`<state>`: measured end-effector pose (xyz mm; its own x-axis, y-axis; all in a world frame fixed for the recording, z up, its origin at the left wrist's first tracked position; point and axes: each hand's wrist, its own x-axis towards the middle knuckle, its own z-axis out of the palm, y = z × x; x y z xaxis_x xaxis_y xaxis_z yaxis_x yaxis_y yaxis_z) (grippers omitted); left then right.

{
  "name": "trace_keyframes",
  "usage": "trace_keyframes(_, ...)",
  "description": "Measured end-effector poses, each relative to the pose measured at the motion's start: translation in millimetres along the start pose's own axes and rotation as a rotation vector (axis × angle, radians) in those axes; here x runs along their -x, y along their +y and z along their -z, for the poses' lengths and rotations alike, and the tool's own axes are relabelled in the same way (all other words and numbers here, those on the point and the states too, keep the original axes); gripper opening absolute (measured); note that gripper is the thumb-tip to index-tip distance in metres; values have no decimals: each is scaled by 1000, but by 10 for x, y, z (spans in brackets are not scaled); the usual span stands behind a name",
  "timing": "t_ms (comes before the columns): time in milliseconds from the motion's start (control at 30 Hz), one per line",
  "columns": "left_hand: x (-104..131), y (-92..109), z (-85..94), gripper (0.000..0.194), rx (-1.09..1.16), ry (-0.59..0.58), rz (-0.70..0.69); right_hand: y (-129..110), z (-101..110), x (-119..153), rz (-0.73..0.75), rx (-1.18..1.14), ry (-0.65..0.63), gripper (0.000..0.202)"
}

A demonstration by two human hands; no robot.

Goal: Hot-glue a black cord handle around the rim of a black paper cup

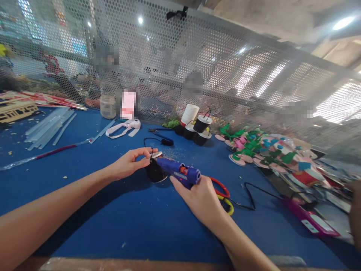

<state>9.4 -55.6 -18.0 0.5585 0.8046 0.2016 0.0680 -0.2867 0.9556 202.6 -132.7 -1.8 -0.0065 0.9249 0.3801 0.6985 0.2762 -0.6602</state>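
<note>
My right hand (204, 195) grips a blue glue gun (180, 171), its nozzle end pointing left at a small paper cup (155, 171) wrapped in black yarn. The cup lies tilted on the blue tabletop, partly covered by the gun. At the cup's white edge, the thumb and forefinger of my left hand (132, 162) are closed on the black yarn (151, 153). Whether they also pinch the cup is hard to see. From there the strand loops back to a small black bundle (167, 142) on the table.
Scissors (231, 207) lie beside my right hand. Rightward are a purple power strip (313, 220) with a black cable and a heap of paper flowers (248, 146). Behind stand stacked white cups (189, 114) and black-wrapped cups (202, 123). Glue sticks (49, 128) and white ribbon (135, 126) lie leftward.
</note>
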Motion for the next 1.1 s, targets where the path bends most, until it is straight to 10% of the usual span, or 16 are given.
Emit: trace_keyframes(1100, 9, -20, 30, 19, 5, -74, 17, 20, 55, -47, -88, -9, -22, 23)
